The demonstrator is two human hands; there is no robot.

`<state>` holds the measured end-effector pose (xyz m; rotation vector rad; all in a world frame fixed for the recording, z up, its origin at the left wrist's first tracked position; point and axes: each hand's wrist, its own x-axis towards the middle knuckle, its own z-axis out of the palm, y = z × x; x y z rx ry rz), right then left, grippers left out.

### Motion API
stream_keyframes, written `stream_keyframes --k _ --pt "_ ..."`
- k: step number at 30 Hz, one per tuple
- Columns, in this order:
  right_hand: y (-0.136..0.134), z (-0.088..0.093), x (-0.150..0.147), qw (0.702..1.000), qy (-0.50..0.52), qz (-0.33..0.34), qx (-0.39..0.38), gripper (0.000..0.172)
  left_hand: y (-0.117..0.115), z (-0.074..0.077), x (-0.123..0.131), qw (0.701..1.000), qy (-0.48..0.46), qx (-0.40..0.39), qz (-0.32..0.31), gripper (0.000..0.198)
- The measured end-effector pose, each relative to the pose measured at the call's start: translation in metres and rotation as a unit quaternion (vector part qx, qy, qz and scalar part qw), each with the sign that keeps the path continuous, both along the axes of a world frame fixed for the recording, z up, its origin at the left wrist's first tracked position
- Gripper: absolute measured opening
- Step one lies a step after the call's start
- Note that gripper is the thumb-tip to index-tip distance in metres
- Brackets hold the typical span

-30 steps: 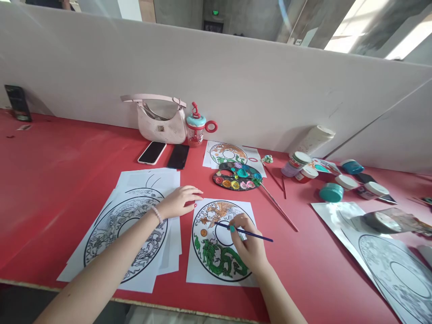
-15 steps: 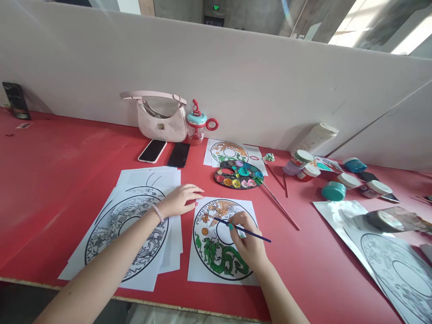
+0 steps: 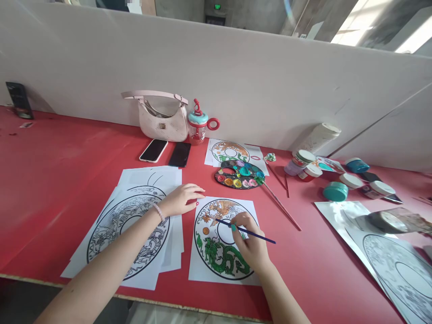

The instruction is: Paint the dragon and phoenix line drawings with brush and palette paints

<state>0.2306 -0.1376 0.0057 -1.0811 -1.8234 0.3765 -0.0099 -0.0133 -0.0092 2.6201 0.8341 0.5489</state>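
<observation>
My right hand (image 3: pixel 249 236) pinches a dark blue paintbrush (image 3: pixel 256 235), its tip over the orange bird on a white sheet (image 3: pixel 202 272). This sheet bears a round line drawing with a green-painted dragon (image 3: pixel 222 258) and an orange bird (image 3: pixel 221 210). My left hand (image 3: pixel 180 199) lies flat with fingers stretched, touching the papers near the painted sheet's top left corner. Beneath my left forearm is a stack of sheets (image 3: pixel 148 281) with an unpainted round drawing. Behind the painted sheet sits a black palette (image 3: pixel 241 182) with several paint colours, a second brush (image 3: pixel 281 207) resting on it.
At the back stand a pink handbag (image 3: pixel 164 126) and a cup with a red handle (image 3: pixel 197 128). Two phones (image 3: pixel 154 150) lie before them. Several paint jars (image 3: pixel 335 192) are at the right, near a water container (image 3: pixel 386 220) and another sheet (image 3: pixel 357 243).
The brush's handle end has swung slightly right and down, while its tip stays near the orange bird. My left hand holds its place, and the whole view has shifted a little.
</observation>
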Motion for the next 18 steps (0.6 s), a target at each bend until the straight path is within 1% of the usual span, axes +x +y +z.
stream_keyframes --k 11,18 --pt "-0.0009 0.0002 -0.0029 1.0 -0.024 0.002 -0.011 0.016 0.0004 -0.0002 -0.0003 1.0 0.003 0.001 -0.002 0.03" --pt "-0.0015 0.0003 -0.0019 1.0 -0.019 -0.009 -0.005 0.015 0.0011 -0.0015 -0.0006 1.0 -0.004 0.001 -0.002 0.03"
